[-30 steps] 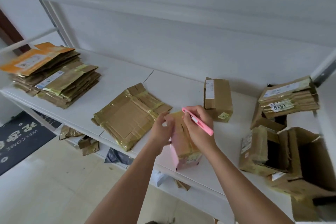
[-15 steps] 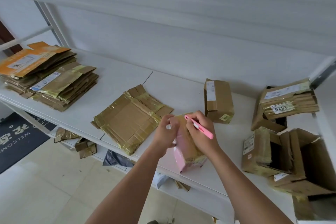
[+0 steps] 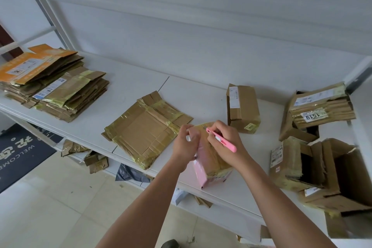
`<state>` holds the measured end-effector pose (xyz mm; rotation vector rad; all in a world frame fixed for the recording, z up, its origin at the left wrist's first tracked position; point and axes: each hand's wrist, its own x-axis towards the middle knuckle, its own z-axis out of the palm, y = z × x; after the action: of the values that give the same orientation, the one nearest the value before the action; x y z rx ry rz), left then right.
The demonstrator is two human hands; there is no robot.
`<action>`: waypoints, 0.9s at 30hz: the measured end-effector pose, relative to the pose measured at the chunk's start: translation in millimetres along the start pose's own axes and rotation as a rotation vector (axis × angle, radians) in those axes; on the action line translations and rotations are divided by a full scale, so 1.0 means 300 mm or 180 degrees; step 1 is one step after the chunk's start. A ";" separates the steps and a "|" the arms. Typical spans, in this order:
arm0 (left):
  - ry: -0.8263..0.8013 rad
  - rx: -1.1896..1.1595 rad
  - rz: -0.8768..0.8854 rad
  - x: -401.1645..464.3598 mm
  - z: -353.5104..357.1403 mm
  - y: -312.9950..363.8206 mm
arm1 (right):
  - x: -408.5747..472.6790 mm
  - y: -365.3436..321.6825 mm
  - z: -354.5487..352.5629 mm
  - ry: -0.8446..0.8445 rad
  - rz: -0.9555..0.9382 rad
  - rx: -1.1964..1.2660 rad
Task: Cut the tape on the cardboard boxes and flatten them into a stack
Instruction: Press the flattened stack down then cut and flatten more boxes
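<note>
While your left hand pinches the pink box steady at frame centre, your right hand wraps its grip around the pink cutter, poised over tape.

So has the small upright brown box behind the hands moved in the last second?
No. The brown box stands at the same spot on the white shelf, equally far right of the shelf's panel seam; only the camera shifted.

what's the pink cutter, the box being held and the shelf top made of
Pink cutter: likely plastic, smooth uniform colour.
Held box: cardboard with a pink printed face, wrapped in glossy yellowish tape that glints.
Shelf top: white matte boards with a visible seam, possibly painted wood or laminate.
</note>
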<state>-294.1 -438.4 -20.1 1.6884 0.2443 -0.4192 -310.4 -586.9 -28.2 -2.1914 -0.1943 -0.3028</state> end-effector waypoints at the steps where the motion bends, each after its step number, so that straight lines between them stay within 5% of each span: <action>1: 0.0011 0.0018 0.0002 -0.002 0.001 0.001 | -0.004 0.001 -0.002 -0.0019 0.0004 0.0010; 27: 0.0170 0.0184 0.0132 -0.012 0.025 0.004 | -0.217 -0.034 -0.057 -0.0216 0.0157 0.0038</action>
<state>-297.9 -445.6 -18.5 1.7601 0.2378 -0.3535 -377.9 -596.6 -29.0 -2.1928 -0.1788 -0.1994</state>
